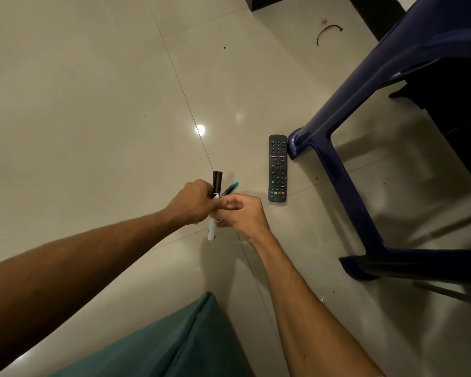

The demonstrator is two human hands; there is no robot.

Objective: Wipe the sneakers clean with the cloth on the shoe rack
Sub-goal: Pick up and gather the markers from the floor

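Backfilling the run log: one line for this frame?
left hand: grips black-capped marker | right hand: curled at marker, grip unclear | green pen between hands | remote on floor | sneakers, cloth: not in view

One wide-angle camera, worn on the person's head, faces forward and steeply down at the tiled floor (93,104), close above the left grip (193,204) and the right grip (242,214), which meet just below the frame's middle.

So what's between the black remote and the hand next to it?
Only bare, glossy beige floor tile lies between the black button-covered remote control and the right hand, seen in the head view.
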